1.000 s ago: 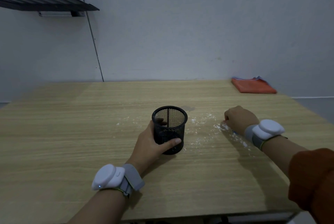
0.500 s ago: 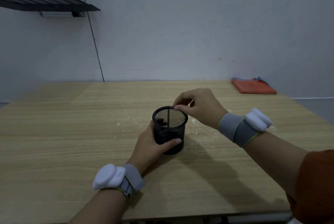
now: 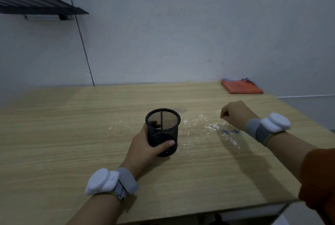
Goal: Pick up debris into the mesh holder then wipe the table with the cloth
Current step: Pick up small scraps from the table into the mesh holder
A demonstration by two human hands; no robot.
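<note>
A black mesh holder (image 3: 162, 130) stands upright near the middle of the wooden table (image 3: 72, 143). My left hand (image 3: 145, 150) is wrapped around its lower half. White crumbs and powder (image 3: 211, 127) lie scattered to the right of the holder, with small blue bits (image 3: 230, 131) among them. My right hand (image 3: 235, 114) hovers over that debris with its fingers curled downward; whether they pinch anything is hidden. A folded orange cloth (image 3: 241, 87) lies at the far right corner of the table.
A dark wire shelf (image 3: 36, 1) is fixed to the wall at upper left. The table's right edge (image 3: 308, 121) runs close to my right wrist, and its front edge is just below my forearms.
My right hand moved from above the holder's rim back out to the right, over the scattered debris. My left hand kept its grip on the holder.
</note>
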